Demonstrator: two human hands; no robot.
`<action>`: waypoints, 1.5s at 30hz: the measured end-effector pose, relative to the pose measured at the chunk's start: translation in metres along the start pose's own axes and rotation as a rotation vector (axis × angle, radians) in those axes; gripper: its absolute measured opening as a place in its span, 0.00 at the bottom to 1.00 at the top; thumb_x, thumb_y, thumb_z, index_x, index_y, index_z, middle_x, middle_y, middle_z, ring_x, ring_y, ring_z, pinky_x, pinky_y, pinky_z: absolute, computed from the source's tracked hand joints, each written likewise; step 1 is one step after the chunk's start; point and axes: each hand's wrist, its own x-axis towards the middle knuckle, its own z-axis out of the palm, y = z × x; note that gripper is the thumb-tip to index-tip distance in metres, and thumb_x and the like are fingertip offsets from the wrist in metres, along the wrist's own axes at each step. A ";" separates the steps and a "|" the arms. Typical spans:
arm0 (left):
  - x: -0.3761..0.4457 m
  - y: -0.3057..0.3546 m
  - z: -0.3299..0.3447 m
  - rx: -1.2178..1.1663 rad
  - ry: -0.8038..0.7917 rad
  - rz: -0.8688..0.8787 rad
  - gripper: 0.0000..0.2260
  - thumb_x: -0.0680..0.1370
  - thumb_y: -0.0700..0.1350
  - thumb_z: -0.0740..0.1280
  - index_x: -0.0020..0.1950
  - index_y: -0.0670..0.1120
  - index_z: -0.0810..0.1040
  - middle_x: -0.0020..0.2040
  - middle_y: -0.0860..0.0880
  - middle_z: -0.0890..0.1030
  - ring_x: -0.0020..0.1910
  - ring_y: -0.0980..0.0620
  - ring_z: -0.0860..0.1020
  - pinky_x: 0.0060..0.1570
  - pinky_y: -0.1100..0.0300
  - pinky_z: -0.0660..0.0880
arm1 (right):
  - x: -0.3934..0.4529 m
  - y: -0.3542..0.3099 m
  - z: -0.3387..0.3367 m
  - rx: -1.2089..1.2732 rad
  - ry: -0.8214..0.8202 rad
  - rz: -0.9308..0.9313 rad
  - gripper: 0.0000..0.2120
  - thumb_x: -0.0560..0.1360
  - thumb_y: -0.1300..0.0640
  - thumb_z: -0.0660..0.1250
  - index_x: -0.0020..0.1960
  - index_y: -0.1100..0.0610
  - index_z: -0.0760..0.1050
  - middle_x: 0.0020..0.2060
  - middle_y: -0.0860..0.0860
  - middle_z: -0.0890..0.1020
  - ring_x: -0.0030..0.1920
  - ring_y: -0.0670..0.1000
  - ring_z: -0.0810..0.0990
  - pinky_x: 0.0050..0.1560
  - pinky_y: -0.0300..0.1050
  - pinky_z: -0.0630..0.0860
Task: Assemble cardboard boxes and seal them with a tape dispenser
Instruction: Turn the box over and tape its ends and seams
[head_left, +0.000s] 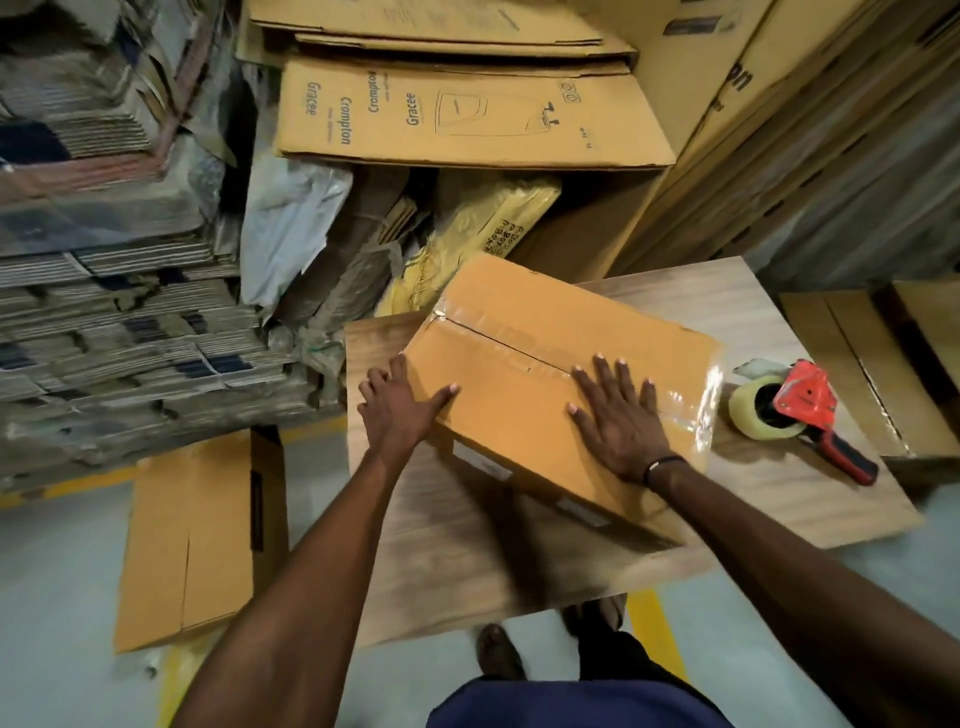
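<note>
Free bench in front, clutter behind

Bare bench (457, 561) lies near; tape dispenser (802, 415) blocks the right, stacked cartons (467, 109) behind.

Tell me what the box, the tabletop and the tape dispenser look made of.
Box: matte brown cardboard, glossy clear tape along the seam. Tabletop: wood-grain board, possibly laminate. Tape dispenser: red body, likely plastic, with a black-and-red grip.
</note>
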 end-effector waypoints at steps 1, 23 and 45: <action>-0.014 0.000 0.001 -0.008 0.017 -0.025 0.46 0.68 0.79 0.66 0.76 0.52 0.60 0.69 0.39 0.67 0.68 0.36 0.66 0.63 0.40 0.71 | 0.007 0.005 -0.007 -0.026 -0.009 -0.008 0.31 0.83 0.33 0.39 0.84 0.40 0.41 0.84 0.48 0.40 0.84 0.58 0.39 0.80 0.69 0.42; 0.024 0.033 -0.007 0.108 -0.183 0.191 0.60 0.66 0.80 0.66 0.84 0.52 0.41 0.84 0.42 0.38 0.82 0.38 0.37 0.76 0.30 0.40 | -0.023 -0.055 0.033 0.169 0.144 0.408 0.38 0.81 0.28 0.40 0.84 0.44 0.34 0.83 0.55 0.33 0.82 0.61 0.33 0.76 0.76 0.38; -0.021 0.028 0.003 0.217 -0.105 0.115 0.45 0.65 0.81 0.63 0.76 0.58 0.64 0.68 0.40 0.66 0.67 0.37 0.65 0.55 0.45 0.74 | 0.024 0.053 -0.043 -0.136 -0.097 0.142 0.36 0.81 0.27 0.40 0.84 0.40 0.36 0.84 0.54 0.37 0.84 0.59 0.40 0.80 0.68 0.48</action>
